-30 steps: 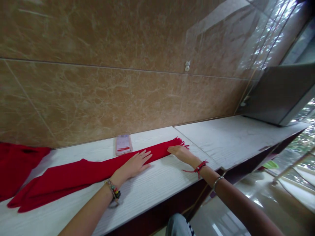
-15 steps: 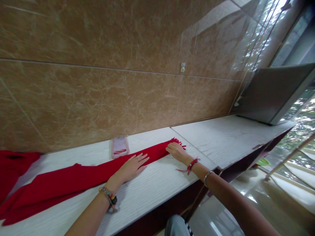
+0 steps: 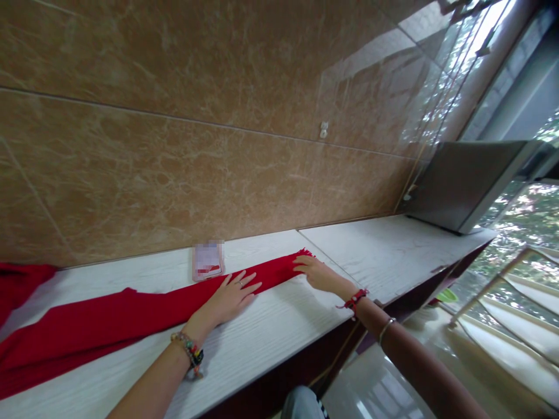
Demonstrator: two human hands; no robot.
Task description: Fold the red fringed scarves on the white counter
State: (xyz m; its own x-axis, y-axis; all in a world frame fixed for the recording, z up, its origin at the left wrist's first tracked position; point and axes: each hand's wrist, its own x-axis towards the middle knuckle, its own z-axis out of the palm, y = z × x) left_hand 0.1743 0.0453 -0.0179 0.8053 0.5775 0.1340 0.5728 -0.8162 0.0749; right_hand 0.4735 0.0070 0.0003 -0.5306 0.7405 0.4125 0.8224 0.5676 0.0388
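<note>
A long red cloth (image 3: 174, 307) lies flattened along the white tabletop (image 3: 257, 343), with fringe at its right end. My left hand (image 3: 229, 299) rests palm down on its middle, fingers spread. At the fringed end, my right hand (image 3: 318, 274) touches the cloth with its fingertips, fingers slightly bent and apart. Just behind the cloth, left of centre, lies a phone-like flat item (image 3: 208, 262), partly blurred out. More red cloth (image 3: 26, 282) lies bunched at the far left.
A brown tiled wall (image 3: 174, 174) rises behind the table. A large grey box-like object (image 3: 463, 183) stands at the table's right end. On the right, below the table, are a metal rail (image 3: 489, 285) and a green item (image 3: 447, 295). My knee (image 3: 301, 402) shows at the bottom.
My right hand has opened somewhat and its wrist has shifted right and back from the fringe. My left hand stays nearly in place. The view has tilted slightly.
</note>
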